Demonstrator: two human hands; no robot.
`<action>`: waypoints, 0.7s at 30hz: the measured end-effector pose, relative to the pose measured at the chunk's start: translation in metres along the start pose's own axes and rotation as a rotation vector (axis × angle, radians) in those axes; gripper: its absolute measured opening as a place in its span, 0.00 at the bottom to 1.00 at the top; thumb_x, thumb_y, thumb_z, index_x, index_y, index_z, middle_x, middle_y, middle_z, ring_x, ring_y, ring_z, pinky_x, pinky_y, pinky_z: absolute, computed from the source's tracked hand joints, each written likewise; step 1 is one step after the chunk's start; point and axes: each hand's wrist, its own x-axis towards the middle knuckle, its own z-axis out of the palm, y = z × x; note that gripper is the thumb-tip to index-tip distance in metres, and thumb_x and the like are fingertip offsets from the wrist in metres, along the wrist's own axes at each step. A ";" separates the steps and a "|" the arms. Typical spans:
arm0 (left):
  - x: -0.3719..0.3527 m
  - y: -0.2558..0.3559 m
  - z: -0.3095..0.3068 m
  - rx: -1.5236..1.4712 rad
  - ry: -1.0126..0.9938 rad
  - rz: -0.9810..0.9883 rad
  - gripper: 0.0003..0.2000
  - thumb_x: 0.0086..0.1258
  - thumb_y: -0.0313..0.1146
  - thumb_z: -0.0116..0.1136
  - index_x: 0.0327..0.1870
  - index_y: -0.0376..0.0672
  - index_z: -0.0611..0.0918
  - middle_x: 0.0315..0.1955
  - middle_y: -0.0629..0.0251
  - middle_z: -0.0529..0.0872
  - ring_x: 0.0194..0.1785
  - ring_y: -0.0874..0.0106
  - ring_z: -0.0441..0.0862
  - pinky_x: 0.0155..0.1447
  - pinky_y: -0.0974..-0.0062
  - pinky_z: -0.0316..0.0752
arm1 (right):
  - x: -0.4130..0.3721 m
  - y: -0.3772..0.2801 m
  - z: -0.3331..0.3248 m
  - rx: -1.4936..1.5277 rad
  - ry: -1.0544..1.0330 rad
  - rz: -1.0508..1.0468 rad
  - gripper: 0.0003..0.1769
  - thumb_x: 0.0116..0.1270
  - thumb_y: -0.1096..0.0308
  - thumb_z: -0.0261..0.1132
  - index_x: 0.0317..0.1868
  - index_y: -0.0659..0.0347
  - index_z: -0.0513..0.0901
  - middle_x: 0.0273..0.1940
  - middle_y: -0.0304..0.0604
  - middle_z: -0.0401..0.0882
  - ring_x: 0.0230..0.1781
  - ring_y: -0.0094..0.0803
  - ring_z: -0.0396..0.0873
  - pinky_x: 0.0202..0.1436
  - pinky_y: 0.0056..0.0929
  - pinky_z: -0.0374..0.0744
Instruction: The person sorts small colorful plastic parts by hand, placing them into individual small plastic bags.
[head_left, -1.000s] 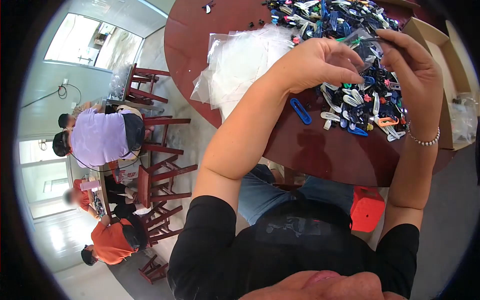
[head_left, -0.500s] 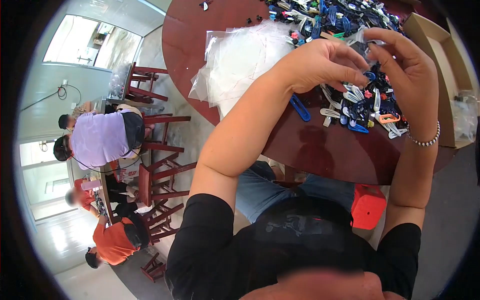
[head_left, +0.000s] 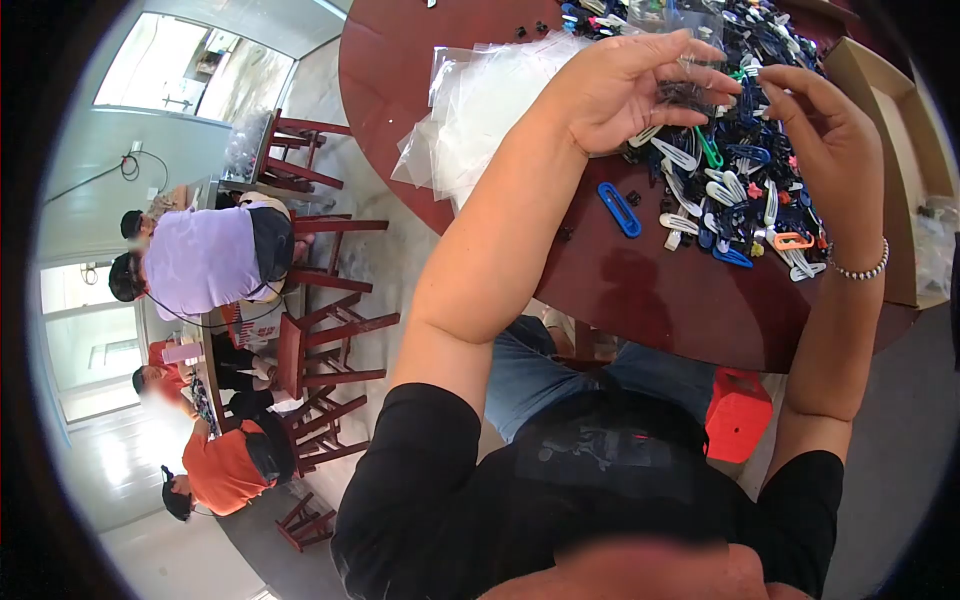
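My left hand (head_left: 650, 85) is over the near side of a heap of hair clips (head_left: 730, 190), its fingers spread apart. A clear plastic bag (head_left: 688, 95) shows across those fingers and past the thumb, loosely held there. Close by, my right hand (head_left: 825, 130) has its thumb and index finger brought together at the heap. A small whitish piece shows at those fingertips, but I cannot make out what they grip. Snap clips in white, black, blue and green make up the heap. One blue clip (head_left: 618, 209) lies apart on the dark red table (head_left: 640, 290).
A stack of clear bags (head_left: 480, 125) lies left of my left forearm. An open cardboard box (head_left: 890, 130) stands at the right edge, with bagged items (head_left: 935, 245) beside it. A red stool (head_left: 738, 415) is below. Several people sit at another table on the left.
My hands have drawn apart. The left hand has moved up slightly and its fingers have opened out, with the bag shifting up too. The view has shifted slightly.
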 end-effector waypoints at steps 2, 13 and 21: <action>0.000 0.000 -0.002 -0.008 0.006 0.010 0.21 0.75 0.44 0.48 0.57 0.34 0.73 0.49 0.46 0.82 0.51 0.61 0.82 0.51 0.67 0.79 | 0.001 0.003 0.001 -0.043 -0.007 -0.010 0.10 0.67 0.72 0.63 0.45 0.67 0.83 0.31 0.35 0.81 0.31 0.17 0.77 0.36 0.18 0.74; -0.002 0.008 -0.008 -0.010 0.046 -0.045 0.25 0.78 0.48 0.38 0.64 0.35 0.69 0.59 0.45 0.76 0.62 0.56 0.75 0.58 0.67 0.77 | 0.002 0.013 0.001 -0.124 -0.377 0.099 0.12 0.52 0.79 0.67 0.39 0.69 0.81 0.31 0.44 0.81 0.27 0.26 0.77 0.34 0.25 0.76; 0.001 0.002 -0.009 0.032 0.087 -0.053 0.24 0.77 0.46 0.40 0.61 0.33 0.72 0.57 0.45 0.77 0.60 0.56 0.76 0.57 0.66 0.78 | -0.005 0.022 0.005 -0.264 -0.363 -0.035 0.11 0.49 0.78 0.66 0.36 0.68 0.81 0.31 0.48 0.79 0.29 0.40 0.78 0.35 0.32 0.77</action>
